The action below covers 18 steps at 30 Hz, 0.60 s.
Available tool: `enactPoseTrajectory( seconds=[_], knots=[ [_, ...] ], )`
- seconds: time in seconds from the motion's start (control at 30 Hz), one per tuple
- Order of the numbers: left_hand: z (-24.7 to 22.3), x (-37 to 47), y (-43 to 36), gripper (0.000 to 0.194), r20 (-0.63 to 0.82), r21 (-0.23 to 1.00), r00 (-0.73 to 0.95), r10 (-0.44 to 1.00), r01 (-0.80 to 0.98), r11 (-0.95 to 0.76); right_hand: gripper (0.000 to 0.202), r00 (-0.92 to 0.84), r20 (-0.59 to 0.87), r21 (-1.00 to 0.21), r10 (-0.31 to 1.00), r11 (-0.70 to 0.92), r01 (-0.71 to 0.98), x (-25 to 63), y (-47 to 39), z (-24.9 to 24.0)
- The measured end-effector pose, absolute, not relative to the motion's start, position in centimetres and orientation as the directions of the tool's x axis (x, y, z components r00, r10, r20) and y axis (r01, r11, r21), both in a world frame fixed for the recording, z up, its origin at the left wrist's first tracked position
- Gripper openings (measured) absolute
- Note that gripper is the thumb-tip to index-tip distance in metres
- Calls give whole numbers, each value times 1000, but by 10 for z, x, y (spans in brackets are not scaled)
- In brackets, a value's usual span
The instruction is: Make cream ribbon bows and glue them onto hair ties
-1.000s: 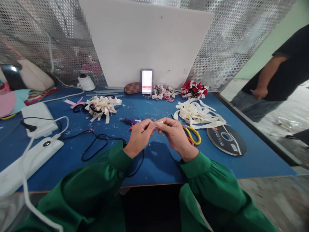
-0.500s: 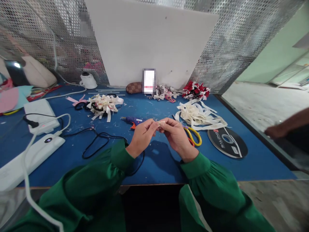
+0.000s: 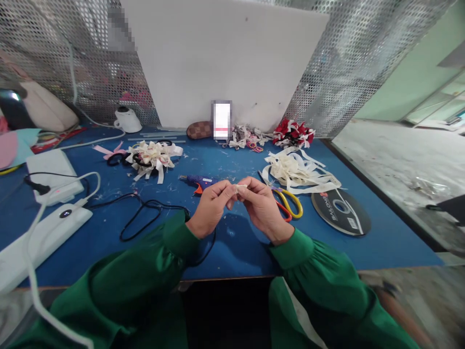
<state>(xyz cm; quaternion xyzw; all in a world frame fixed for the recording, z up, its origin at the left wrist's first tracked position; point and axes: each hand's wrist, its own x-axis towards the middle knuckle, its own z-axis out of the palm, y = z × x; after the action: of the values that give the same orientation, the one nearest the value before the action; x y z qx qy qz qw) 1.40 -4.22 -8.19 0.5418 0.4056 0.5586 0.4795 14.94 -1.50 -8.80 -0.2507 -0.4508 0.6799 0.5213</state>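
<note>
Between the fingertips of both hands is a small piece of cream ribbon (image 3: 240,187), mostly hidden by the fingers. My left hand (image 3: 212,206) pinches its left side, and my right hand (image 3: 264,209) grips it from the right. Just behind my left hand lies a blue glue gun (image 3: 199,181) with an orange trigger. Scissors with yellow and red handles (image 3: 292,203) rest on the table beside my right hand. Farther right is a loose heap of cream ribbon strips (image 3: 294,169). A pile of cream ribbon bows (image 3: 154,157) sits at the back left.
A black ribbon reel (image 3: 354,220) lies at right. Red and white bows (image 3: 293,133) and a lit phone (image 3: 222,118) stand along the white board (image 3: 225,58). At left are a white power strip (image 3: 47,237), a white box (image 3: 54,169) and a looping black cable (image 3: 140,223).
Both hands still hold the ribbon piece close together, with the fingers slightly shifted. The view has turned a little. At right, another person's arm has left its spot beside the table.
</note>
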Motion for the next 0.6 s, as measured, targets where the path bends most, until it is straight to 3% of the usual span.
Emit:
enactPoseTrajectory(
  seconds=[0.3, 0.6],
  knots=[
    [-87, 15, -39, 35, 102, 943, 95, 990, -326, -65, 23, -309, 140, -867, 941, -35, -497, 145, -16, -89],
    [-95, 15, -32, 37, -6, 944, 120, 993, -328, 46, 21, -306, 132, -897, 943, -17, -441, 146, -10, -98]
  ],
)
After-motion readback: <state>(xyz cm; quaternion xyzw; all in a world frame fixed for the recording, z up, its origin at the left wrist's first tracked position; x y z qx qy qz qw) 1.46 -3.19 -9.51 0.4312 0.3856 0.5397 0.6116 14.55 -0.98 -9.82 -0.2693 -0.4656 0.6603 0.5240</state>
